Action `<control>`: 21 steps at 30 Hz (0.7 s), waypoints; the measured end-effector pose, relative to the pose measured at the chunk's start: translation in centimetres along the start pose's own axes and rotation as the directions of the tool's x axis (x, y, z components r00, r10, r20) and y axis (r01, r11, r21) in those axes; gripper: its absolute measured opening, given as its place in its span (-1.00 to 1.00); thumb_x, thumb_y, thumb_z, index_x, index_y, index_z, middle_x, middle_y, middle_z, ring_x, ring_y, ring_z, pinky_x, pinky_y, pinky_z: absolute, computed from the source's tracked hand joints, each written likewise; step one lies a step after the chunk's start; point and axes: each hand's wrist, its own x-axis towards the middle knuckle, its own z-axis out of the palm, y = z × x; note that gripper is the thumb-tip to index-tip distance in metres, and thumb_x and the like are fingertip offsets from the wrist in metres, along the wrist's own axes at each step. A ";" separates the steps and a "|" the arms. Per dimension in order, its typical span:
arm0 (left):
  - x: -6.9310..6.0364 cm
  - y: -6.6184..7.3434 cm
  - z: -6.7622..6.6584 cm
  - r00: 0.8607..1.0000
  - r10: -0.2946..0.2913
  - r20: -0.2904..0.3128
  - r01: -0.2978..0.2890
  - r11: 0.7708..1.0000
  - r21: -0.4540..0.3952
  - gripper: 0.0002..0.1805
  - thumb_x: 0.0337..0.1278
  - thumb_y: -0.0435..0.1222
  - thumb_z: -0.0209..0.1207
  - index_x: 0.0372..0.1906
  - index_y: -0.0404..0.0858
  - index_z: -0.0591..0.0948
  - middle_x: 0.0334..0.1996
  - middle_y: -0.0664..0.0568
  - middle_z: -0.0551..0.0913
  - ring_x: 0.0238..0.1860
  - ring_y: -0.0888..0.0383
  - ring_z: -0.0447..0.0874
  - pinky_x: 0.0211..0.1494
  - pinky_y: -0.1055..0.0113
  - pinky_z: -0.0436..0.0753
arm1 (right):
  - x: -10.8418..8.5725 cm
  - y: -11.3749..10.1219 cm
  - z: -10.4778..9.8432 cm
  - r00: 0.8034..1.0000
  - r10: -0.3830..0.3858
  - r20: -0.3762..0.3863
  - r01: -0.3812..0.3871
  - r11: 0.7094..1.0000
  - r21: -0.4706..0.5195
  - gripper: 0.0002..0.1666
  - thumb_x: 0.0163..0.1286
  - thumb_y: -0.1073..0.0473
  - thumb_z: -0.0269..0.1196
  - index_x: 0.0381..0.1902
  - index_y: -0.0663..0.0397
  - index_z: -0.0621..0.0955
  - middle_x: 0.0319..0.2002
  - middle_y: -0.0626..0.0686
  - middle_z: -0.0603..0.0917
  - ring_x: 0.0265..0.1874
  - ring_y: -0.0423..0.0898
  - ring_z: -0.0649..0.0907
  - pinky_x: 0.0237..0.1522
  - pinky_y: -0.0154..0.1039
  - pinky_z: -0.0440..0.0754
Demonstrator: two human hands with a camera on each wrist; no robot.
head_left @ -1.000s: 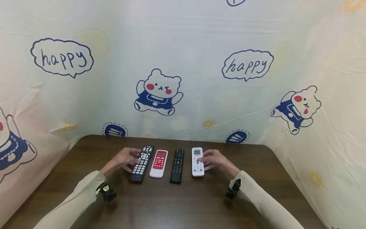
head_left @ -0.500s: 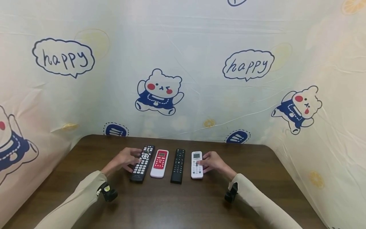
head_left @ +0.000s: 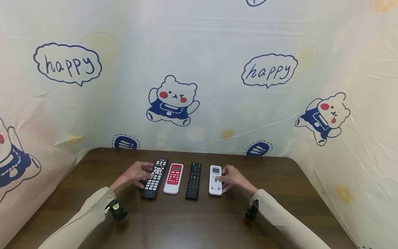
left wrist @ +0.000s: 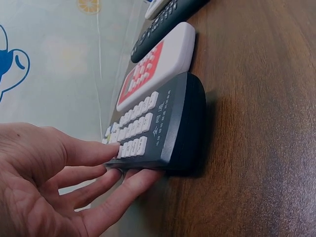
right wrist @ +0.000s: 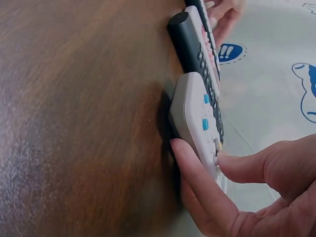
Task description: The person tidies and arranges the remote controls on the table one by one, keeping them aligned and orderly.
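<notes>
Four remotes would be several: several remote controls lie in a row on the dark wooden table. At the row's left end, my left hand grips the black remote control with white buttons; in the left wrist view the thumb lies on its buttons and the fingers touch its side edge. At the right end, my right hand pinches the white remote control, thumb on its face and fingers along its side. Between them lie a white remote with a red face and a slim black remote, neither touched by a hand.
The brown table runs back to a patterned curtain with bears and "happy" bubbles. The curtain also closes off both sides. A small black camera is strapped to each wrist.
My right hand and the white remote have shifted slightly toward the table's near side. The left hand and the other remotes stay in place.
</notes>
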 end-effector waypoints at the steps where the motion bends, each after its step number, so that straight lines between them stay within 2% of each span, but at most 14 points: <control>1: 0.0 0.0 0.0 1.000 -0.004 0.000 0.004 1.000 -0.001 -0.30 0.37 -0.46 0.23 0.53 -0.50 0.28 0.39 -0.53 0.38 0.09 -0.36 0.67 -0.24 0.08 0.87 | 0.0 -0.1 0.0 1.000 0.010 0.003 -0.010 1.000 -0.002 -0.55 0.47 0.27 0.36 0.15 0.34 0.42 -0.25 0.27 0.65 -0.44 0.06 0.79 -0.42 -0.11 0.86; 8: 0.1 -0.1 -0.1 1.000 -0.029 -0.001 0.029 1.000 -0.012 -0.32 0.38 -0.45 0.24 0.51 -0.49 0.31 0.35 -0.51 0.42 0.09 -0.33 0.68 -0.23 0.08 0.88 | -0.1 -0.1 -0.4 0.999 0.039 0.037 -0.040 0.999 0.014 -0.52 0.50 0.22 0.34 0.18 0.37 0.41 -0.24 0.27 0.68 -0.41 0.06 0.79 -0.39 -0.12 0.87; 15: -0.3 0.0 -0.3 1.000 -0.011 -0.012 0.010 1.000 -0.010 -0.32 0.35 -0.45 0.26 0.50 -0.51 0.32 0.32 -0.53 0.44 0.06 -0.31 0.70 -0.26 0.08 0.88 | 0.0 -0.1 -0.5 0.998 0.045 0.049 -0.046 0.999 0.017 -0.53 0.54 0.18 0.29 0.20 0.40 0.43 -0.20 0.29 0.68 -0.40 0.06 0.80 -0.39 -0.14 0.87; 21: -0.4 -0.7 -0.7 1.000 -0.014 -0.009 0.013 0.999 -0.045 -0.31 0.35 -0.39 0.30 0.49 -0.49 0.33 0.29 -0.51 0.49 -0.02 -0.23 0.77 -0.26 0.09 0.88 | -0.2 -0.2 -0.9 0.997 0.058 0.052 -0.059 0.998 0.013 -0.58 0.57 0.20 0.24 0.20 0.39 0.44 -0.20 0.31 0.69 -0.42 0.09 0.81 -0.41 -0.11 0.87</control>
